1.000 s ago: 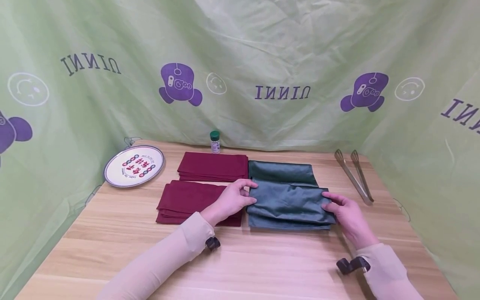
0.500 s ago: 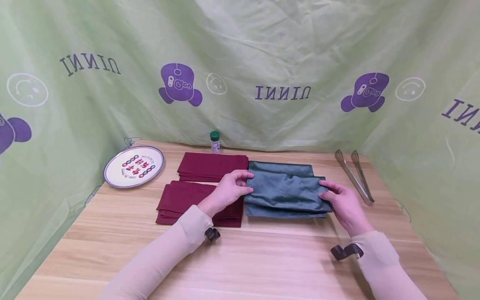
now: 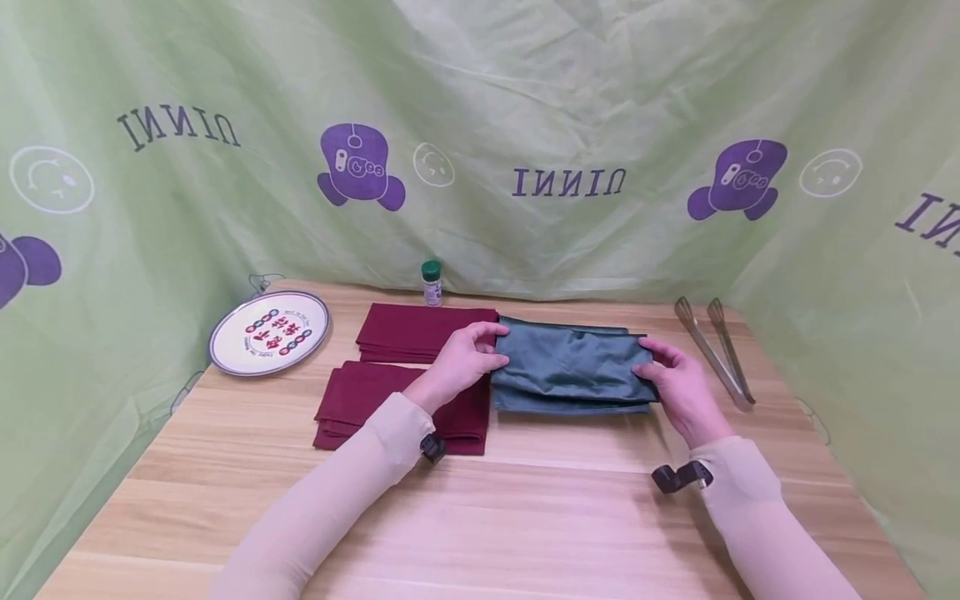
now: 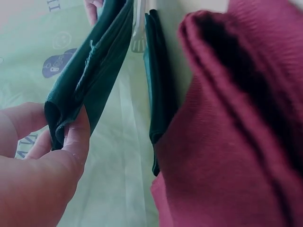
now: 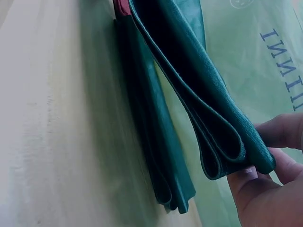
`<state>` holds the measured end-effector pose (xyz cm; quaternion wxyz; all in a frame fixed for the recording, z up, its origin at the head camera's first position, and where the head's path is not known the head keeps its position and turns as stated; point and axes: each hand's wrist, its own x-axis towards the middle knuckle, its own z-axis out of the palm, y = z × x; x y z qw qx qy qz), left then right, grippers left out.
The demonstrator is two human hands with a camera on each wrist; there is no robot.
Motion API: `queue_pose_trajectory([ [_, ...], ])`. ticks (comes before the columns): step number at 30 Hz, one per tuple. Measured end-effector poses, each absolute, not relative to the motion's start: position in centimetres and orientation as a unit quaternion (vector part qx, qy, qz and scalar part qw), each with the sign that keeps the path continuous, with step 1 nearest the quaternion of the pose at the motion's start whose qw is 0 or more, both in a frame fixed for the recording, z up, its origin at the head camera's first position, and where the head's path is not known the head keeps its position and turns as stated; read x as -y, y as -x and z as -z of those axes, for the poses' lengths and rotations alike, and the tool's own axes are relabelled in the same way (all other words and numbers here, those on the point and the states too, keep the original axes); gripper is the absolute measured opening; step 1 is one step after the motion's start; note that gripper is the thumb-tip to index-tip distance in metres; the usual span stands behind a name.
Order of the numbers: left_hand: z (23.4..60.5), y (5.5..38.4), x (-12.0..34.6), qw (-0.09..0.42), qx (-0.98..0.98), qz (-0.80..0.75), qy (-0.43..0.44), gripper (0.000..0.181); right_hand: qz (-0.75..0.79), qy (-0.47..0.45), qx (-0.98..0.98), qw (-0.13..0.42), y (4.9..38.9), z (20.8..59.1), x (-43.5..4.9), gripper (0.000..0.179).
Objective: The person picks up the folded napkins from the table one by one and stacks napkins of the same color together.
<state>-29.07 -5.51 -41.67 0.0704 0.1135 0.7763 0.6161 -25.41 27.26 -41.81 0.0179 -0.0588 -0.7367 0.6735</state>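
Both hands hold a folded dark green cloth [image 3: 573, 367] by its two ends. At its left end my left hand [image 3: 467, 360] pinches the folded layers between thumb and fingers. My right hand [image 3: 684, 393] grips the right end the same way. A second folded green cloth [image 5: 149, 123] lies on the table beneath, with a gap between the two in the right wrist view; in the head view the held one covers most of it. Left of them lie two folded dark red cloths, a rear one [image 3: 423, 331] and a front one [image 3: 367, 396], the latter partly hidden by my left arm.
A white plate [image 3: 232, 337] with red lettering lies at the table's left rear. A small green-capped shaker bottle [image 3: 432, 285] stands behind the red cloths. Metal tongs [image 3: 708, 346] lie at the right rear. A green curtain [image 3: 570, 83] surrounds the table [image 3: 525, 517].
Both hands have carried the held green cloth away from the body, toward the back of the table. It now overlaps most of the rear green cloth. The red cloths have stayed put.
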Motion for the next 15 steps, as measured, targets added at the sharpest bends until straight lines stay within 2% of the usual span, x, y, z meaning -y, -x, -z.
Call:
queue_pose_trajectory([
  [5, 41.0, 30.2, 4.7, 0.073, -0.776, -0.617, -0.111, 0.043, -0.676, 0.066, 0.733, 0.038, 26.7, 41.7, -27.1, 0.057],
  [15, 41.6, 32.3, 4.3, 0.046, -0.797, -0.595, -0.095, 0.042, -0.643, 0.079, 0.76, 0.058, 29.0, 41.4, -26.9, 0.059],
])
